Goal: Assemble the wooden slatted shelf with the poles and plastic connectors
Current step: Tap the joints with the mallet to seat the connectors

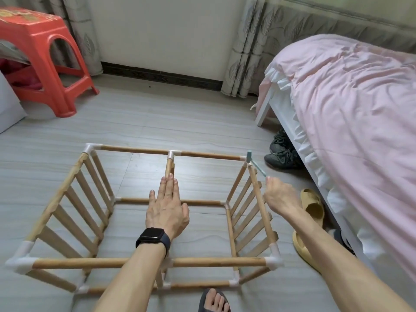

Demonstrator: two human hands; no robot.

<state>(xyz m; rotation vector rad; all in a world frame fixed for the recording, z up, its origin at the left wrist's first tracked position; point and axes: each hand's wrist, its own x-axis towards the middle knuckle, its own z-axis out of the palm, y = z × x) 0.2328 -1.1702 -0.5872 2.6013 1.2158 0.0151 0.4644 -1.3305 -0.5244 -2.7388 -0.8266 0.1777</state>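
The wooden shelf frame stands on the floor, made of round poles joined by white plastic connectors, with a slatted panel on the left and another on the right. My left hand, a dark watch on its wrist, reaches flat over the open middle with straight fingers toward the far centre pole. My right hand grips the handle of a small blue-grey hammer, whose head sits at the far right corner connector.
A red plastic stool stands at the back left. A bed with a pink cover runs along the right, with dark shoes and yellow slippers beside it. My foot in a sandal is at the bottom edge.
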